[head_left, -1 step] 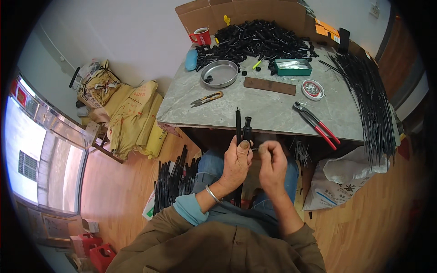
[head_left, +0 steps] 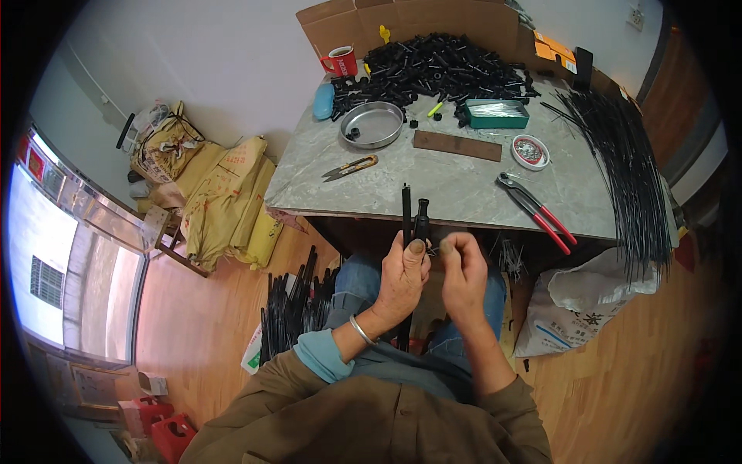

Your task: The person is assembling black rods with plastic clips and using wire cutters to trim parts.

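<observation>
Above my lap, in front of the table's near edge, my left hand (head_left: pixel 399 280) is closed around a long black tube (head_left: pixel 406 207) and a shorter black plastic fitting (head_left: pixel 423 213). Both stand upright side by side, their upper ends showing above my thumb; the tube's lower part runs down below the hand. Just to the right, my right hand (head_left: pixel 466 282) is closed in a pinch, thumb against the curled fingers. A thin dark strand seems to lie between the two hands, but what the right fingers hold is too small to make out.
On the grey table (head_left: pixel 456 182) are a heap of black fittings (head_left: pixel 440 69), a round metal pan (head_left: pixel 372 126), thread snips (head_left: pixel 351 168), red-handled pliers (head_left: pixel 537 215), a green box of pins (head_left: pixel 497 114) and a bundle of black strands (head_left: pixel 618 170). Black tubes (head_left: pixel 297 309) stand by my left knee.
</observation>
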Action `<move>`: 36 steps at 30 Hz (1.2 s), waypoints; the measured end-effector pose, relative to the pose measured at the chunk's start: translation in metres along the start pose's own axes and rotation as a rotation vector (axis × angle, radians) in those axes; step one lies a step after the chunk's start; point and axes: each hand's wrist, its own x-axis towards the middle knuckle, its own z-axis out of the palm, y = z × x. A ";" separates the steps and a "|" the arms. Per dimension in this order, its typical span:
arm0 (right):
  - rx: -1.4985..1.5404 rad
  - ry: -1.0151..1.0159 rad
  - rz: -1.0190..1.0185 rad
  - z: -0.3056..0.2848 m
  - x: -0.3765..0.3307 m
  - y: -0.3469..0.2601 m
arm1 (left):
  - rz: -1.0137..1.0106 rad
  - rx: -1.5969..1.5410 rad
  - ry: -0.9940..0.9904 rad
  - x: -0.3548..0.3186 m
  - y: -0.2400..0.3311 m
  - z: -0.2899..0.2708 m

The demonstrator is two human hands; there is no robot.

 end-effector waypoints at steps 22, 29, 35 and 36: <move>-1.368 0.006 -0.527 -0.165 0.093 0.028 | -0.165 -0.088 -0.257 0.006 0.003 -0.012; -0.520 0.043 0.093 -0.116 0.031 -0.015 | -0.091 -0.083 -0.049 0.009 -0.007 -0.018; -0.860 -0.238 -0.282 -0.090 -0.029 -0.008 | -0.026 -0.013 -0.030 0.011 -0.015 -0.015; -0.902 -0.232 -0.371 -0.083 -0.025 -0.015 | -0.005 0.029 -0.023 0.012 -0.017 -0.016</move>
